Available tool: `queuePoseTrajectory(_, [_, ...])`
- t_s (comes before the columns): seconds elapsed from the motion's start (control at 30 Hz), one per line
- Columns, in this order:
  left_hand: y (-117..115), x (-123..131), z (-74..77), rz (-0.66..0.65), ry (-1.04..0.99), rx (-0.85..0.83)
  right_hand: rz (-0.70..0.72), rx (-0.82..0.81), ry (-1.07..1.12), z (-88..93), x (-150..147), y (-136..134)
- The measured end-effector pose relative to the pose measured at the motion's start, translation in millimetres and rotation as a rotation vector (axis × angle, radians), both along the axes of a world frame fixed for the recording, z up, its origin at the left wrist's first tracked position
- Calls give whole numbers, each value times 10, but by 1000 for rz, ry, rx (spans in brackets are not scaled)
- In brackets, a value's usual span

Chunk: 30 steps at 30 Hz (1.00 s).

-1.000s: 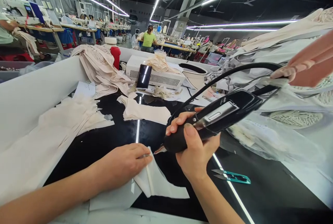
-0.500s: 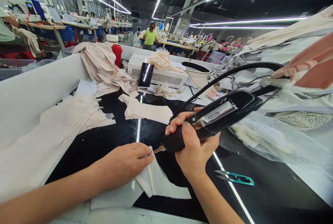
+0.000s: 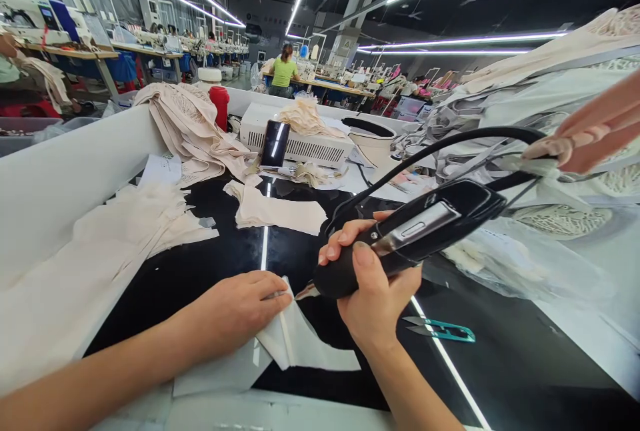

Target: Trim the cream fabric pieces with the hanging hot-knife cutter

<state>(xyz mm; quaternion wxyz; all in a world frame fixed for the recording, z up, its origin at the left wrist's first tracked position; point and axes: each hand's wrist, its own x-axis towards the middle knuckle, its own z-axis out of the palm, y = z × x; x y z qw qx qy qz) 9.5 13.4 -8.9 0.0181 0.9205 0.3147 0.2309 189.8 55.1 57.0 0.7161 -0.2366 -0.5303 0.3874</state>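
Note:
In the head view my right hand [image 3: 373, 297] is wrapped around a black corded handheld tool [image 3: 450, 214] with a silver panel and a slim metal tip [image 3: 307, 291]. That tip points left, close to the fingertips of my left hand [image 3: 240, 311]. With its fingers pinched, my left hand holds the top of a folded off-white fabric piece [image 3: 305, 344] against the glossy black tabletop [image 3: 150, 291]. Its fingertips partly hide the fabric's upper corner. Teal-handled thread snips [image 3: 445, 331] lie to the right of my right wrist.
A stack of cut fabric pieces [image 3: 115, 244] lies at left, and a small fabric pile [image 3: 280, 211] ahead. A phone [image 3: 275, 143] leans on a white vented box [image 3: 320, 144]. At right, what looks like another hand [image 3: 580, 137] is by the tool's cord [image 3: 450, 137], above a plastic bag [image 3: 520, 261].
The view has shifted slightly. The tool's tip now sits a little farther from my left fingertips. Both hands keep their hold.

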Motion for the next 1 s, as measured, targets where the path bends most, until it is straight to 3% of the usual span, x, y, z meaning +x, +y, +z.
queuePoseTrajectory(0.37, [15,18,144,-51,-24,72,-26,20,37,96,96,-89])
queuePoseTrajectory(0.5, [-33,98,198,-59,-37,-1,-41,7,29,86,108,-117])
queuePoseTrajectory(1.0, [-124,33,43,-53,-9,-111,26,-31,39,25,-2,-177])
